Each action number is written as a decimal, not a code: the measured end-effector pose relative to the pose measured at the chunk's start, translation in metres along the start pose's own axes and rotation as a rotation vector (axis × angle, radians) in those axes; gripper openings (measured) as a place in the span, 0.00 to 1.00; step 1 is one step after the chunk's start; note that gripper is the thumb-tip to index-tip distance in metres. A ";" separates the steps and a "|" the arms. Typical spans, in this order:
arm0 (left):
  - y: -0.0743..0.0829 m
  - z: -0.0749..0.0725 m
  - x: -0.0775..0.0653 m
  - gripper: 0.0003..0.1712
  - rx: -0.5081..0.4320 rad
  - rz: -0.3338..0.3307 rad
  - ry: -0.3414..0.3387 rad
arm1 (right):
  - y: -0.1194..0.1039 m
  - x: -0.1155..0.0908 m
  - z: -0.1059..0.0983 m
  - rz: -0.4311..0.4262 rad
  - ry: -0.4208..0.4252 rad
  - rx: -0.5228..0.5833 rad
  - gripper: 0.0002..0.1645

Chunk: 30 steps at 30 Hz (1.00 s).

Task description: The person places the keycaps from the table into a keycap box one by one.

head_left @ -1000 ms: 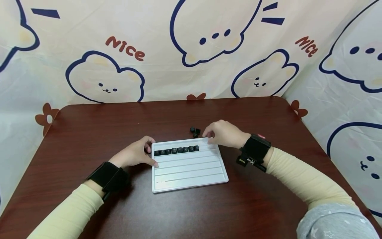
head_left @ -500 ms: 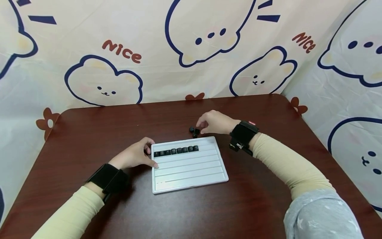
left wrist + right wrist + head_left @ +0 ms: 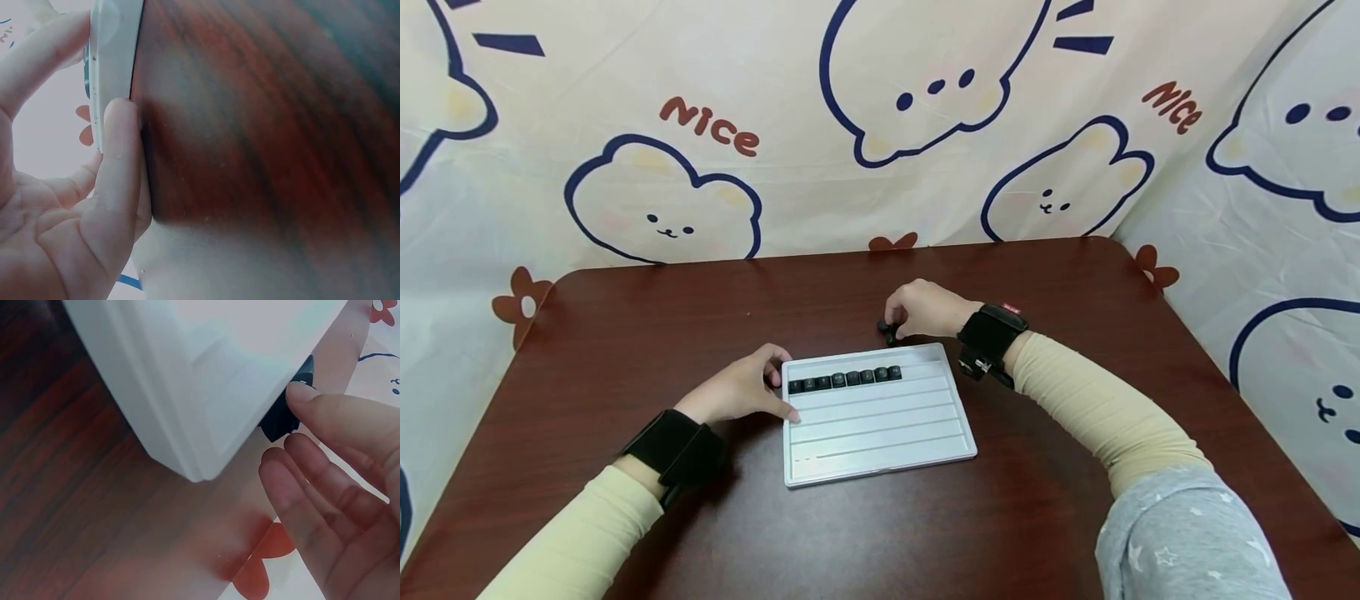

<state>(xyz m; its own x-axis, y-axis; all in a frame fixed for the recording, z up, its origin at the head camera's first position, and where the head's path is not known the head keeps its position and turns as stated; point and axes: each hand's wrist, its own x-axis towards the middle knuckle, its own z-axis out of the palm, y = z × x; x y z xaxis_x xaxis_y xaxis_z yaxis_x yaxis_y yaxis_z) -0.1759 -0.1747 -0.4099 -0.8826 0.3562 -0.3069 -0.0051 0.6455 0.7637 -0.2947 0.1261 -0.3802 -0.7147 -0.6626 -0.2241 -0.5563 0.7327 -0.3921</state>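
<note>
A white ridged tray (image 3: pixel 880 425) lies on the table, with a row of several black keycaps (image 3: pixel 846 379) along its upper left part. My left hand (image 3: pixel 741 387) holds the tray's left edge, thumb on top. The left wrist view shows its fingers against the rim of the tray (image 3: pixel 119 56). Beyond the tray's far edge, my right hand (image 3: pixel 925 308) is at a small pile of loose black keycaps (image 3: pixel 886 328). In the right wrist view, the right hand (image 3: pixel 344 469) pinches a black keycap (image 3: pixel 278 422) with its thumb over it; the far fingertips are partly hidden.
The dark brown wooden table (image 3: pixel 760 533) extends around the tray. A cream curtain (image 3: pixel 805 200) printed with cartoon shapes hangs behind the table and along its sides. Each wrist wears a black strap (image 3: pixel 670 450) with a device.
My right hand has moved from the tray's upper right corner back and left to the loose keycaps, and its fingers now close there. The left hand and tray stay put.
</note>
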 end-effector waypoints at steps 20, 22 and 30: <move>0.001 -0.002 -0.001 0.44 0.000 -0.007 0.012 | 0.001 0.000 0.000 0.028 0.010 -0.006 0.12; 0.002 -0.002 -0.001 0.44 0.000 -0.011 0.013 | 0.002 -0.002 0.000 0.016 0.011 -0.007 0.12; 0.001 0.001 -0.001 0.44 0.004 -0.024 0.020 | 0.016 -0.012 0.002 -0.033 0.074 0.107 0.15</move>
<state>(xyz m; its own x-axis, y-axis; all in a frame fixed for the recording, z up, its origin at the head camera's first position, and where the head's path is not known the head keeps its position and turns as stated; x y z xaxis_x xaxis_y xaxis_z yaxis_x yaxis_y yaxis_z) -0.1745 -0.1740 -0.4091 -0.8913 0.3273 -0.3137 -0.0242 0.6565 0.7539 -0.2943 0.1454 -0.3854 -0.7282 -0.6698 -0.1451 -0.5344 0.6876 -0.4916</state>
